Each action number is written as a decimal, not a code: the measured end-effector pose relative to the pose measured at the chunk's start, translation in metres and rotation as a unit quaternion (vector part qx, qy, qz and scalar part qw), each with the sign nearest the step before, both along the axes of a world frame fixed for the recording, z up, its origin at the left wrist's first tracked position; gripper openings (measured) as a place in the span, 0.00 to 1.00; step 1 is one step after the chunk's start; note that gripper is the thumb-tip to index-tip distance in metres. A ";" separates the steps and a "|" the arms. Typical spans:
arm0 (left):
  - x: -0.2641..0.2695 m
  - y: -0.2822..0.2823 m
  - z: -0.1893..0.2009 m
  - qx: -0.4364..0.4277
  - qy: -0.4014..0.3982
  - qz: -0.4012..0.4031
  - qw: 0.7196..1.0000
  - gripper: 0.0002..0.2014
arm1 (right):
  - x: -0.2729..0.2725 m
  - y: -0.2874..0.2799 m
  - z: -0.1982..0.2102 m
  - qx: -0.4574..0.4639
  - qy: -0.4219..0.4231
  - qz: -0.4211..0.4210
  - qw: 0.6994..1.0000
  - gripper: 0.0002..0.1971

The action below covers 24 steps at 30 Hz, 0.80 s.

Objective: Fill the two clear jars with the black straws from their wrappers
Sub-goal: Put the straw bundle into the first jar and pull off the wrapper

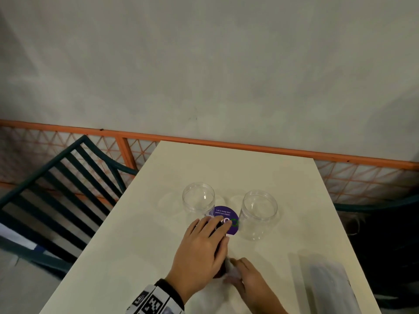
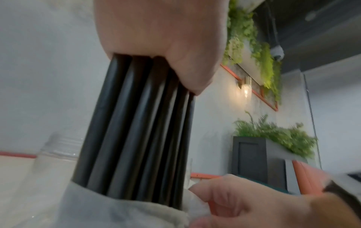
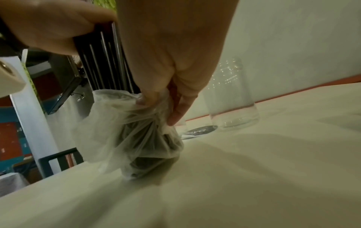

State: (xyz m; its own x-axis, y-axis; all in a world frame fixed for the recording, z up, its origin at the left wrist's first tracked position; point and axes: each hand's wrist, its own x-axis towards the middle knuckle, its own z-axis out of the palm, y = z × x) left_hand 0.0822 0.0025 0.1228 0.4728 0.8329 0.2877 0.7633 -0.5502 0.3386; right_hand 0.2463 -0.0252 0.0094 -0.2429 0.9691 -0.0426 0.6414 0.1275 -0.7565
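Observation:
Two empty clear jars (image 1: pixel 198 199) (image 1: pixel 259 214) stand upright mid-table. In front of them my left hand (image 1: pixel 204 243) grips a bundle of black straws (image 2: pixel 132 131), its fingers curled round the upper part. The lower end of the straws sits in a thin, crumpled translucent wrapper (image 3: pixel 132 131) that touches the table. My right hand (image 1: pixel 247 277) pinches that wrapper near its top edge, just beside the straws (image 3: pixel 105 61). In the head view my left hand hides most of the bundle. One jar (image 3: pixel 232 98) shows behind my right hand (image 3: pixel 166 69).
A second, blurred wrapped pack (image 1: pixel 331 288) lies on the white table (image 1: pixel 136 257) at the near right. A round purple sticker (image 1: pixel 226 215) lies between the jars. A dark slatted chair (image 1: pixel 56 189) stands left of the table, an orange railing (image 1: pixel 249 148) behind.

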 end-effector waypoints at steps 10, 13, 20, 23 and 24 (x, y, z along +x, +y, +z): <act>-0.060 0.052 0.045 -0.061 -0.299 0.016 0.952 0.22 | 0.007 0.042 0.130 0.369 -0.090 -0.173 0.909 0.17; -0.056 0.079 0.039 -0.088 -0.268 0.043 0.959 0.22 | 0.006 0.075 0.155 0.419 -0.154 -0.176 0.877 0.17; -0.030 0.118 -0.009 -0.127 -0.238 0.075 0.960 0.56 | 0.003 0.136 0.167 0.495 -0.215 -0.147 0.829 0.15; -0.023 0.124 -0.036 -0.124 -0.270 0.113 0.948 0.62 | -0.003 0.145 0.159 0.492 -0.223 -0.108 0.835 0.14; -0.021 0.125 -0.043 -0.129 -0.279 0.125 0.943 0.62 | -0.004 0.147 0.156 0.491 -0.227 -0.094 0.836 0.14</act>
State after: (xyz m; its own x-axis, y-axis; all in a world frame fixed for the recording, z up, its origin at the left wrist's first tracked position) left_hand 0.0611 0.1271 0.0802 0.0874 0.9747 0.2058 0.5223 -0.2208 0.8237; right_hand 0.2421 0.1220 0.1652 -0.2580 0.6095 0.7496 0.9120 0.4097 -0.0193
